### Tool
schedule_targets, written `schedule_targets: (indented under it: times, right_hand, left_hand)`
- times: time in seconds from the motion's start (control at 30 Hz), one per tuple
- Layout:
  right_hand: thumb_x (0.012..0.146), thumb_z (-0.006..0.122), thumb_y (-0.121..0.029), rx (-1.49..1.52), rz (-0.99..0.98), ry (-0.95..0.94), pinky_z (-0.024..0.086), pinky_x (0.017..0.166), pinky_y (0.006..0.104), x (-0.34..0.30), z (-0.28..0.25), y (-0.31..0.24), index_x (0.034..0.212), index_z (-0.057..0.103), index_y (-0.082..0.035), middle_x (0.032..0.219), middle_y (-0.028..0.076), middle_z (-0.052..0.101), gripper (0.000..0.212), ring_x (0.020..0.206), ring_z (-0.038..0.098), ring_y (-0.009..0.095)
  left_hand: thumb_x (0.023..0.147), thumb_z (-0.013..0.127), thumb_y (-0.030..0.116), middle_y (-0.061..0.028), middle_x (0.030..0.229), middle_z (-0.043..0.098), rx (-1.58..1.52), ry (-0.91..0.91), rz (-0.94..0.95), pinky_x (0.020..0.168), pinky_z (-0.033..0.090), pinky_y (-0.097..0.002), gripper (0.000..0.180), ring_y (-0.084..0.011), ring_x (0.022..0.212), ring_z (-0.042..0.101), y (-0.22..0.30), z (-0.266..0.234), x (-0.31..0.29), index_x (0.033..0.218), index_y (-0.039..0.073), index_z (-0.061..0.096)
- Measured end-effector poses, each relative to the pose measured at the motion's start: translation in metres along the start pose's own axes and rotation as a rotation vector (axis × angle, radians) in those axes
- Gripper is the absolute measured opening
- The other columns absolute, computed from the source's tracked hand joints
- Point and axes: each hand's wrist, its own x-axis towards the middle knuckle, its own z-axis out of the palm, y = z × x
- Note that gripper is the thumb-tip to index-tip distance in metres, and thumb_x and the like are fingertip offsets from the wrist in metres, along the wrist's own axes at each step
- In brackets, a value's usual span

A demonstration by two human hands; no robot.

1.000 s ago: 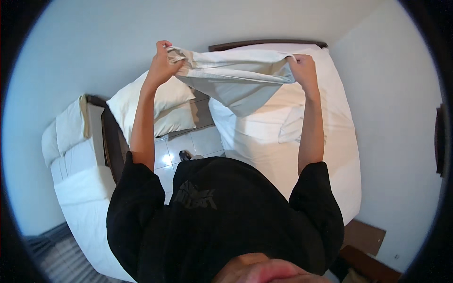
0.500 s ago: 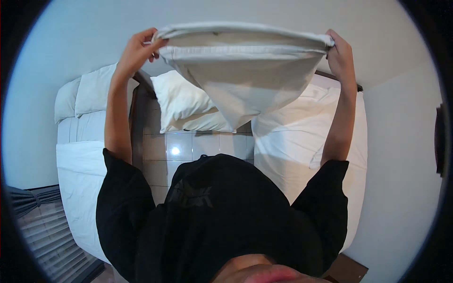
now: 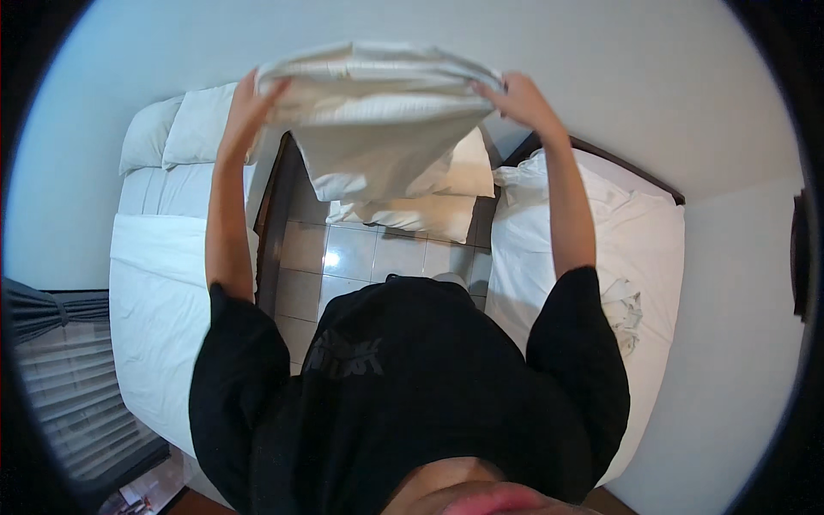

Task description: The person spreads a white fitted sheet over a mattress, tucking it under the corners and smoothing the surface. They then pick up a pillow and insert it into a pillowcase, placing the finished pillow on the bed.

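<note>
Head view, hands (image 3: 249, 107) gripping limp, creased white pillowcase (image 3: 378, 112)

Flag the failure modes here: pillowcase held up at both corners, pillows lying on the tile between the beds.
1. The raised pillowcase fills the forward view, so the pillows on the tile floor may be hard to see; tripping seems possible.
2. Left hand and right hand grip only the upper corners; a hard shake could pull one corner free.
3. The hanging end could brush the floor and get dirty.
</note>
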Motion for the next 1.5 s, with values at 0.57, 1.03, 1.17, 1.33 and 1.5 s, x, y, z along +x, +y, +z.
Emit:
schedule_targets:
  times: [0.57,1.03,1.17,1.33,1.5]
  right_hand:
    - [0.098,0.070,-0.039,0.786,-0.180,-0.995,0.053,0.094,0.0339,0.102,0.241,0.005,0.121,0.070,0.000,0.111,0.010,0.072,0.045,0.102,0.066,0.019]
    - [0.107,0.047,-0.032,-0.045,-0.373,-0.178,0.053,0.078,0.0550,0.170,0.403,-0.003,0.104,0.064,0.002,0.094,0.029,0.070,0.038,0.087,0.069,0.046]
    - [0.103,0.055,-0.044,0.146,-0.561,-0.323,0.051,0.071,0.0540,0.142,0.335,-0.099,0.091,0.070,0.002,0.077,0.028,0.068,0.050,0.078,0.068,0.047]
    - [0.088,0.070,-0.060,0.289,-0.831,-0.517,0.053,0.068,0.0500,0.104,0.270,-0.273,0.085,0.073,0.000,0.076,0.026,0.069,0.061,0.074,0.069,0.045]
    - [0.079,0.075,-0.069,0.357,-1.034,-0.601,0.055,0.064,0.0474,0.045,0.287,-0.424,0.084,0.074,0.000,0.070,0.022,0.070,0.069,0.068,0.070,0.040]
  left_hand:
    - [0.102,0.060,0.018,-0.0067,0.107,0.069,-0.771,0.775,-0.819,0.080,0.055,-0.0339,0.024,-0.0181,0.092,0.068,-0.137,-0.023,-0.281,0.116,-0.001,0.065]
    - [0.091,0.070,0.035,-0.0137,0.096,0.075,0.144,0.831,-0.883,0.082,0.052,-0.0380,0.037,-0.0201,0.086,0.068,-0.176,0.038,-0.230,0.111,0.003,0.074]
    - [0.090,0.071,0.034,-0.0138,0.096,0.075,0.163,0.913,-0.934,0.082,0.052,-0.0370,0.036,-0.0214,0.087,0.069,-0.170,-0.009,-0.245,0.115,0.007,0.074]
    - [0.090,0.073,0.033,-0.0154,0.098,0.076,0.042,1.108,-0.903,0.082,0.052,-0.0359,0.041,-0.0198,0.089,0.069,-0.144,-0.090,-0.262,0.115,0.001,0.074]
    - [0.087,0.072,0.037,-0.0163,0.090,0.076,0.346,1.301,-0.905,0.078,0.053,-0.0380,0.043,-0.0247,0.081,0.070,-0.086,-0.204,-0.298,0.111,0.002,0.075]
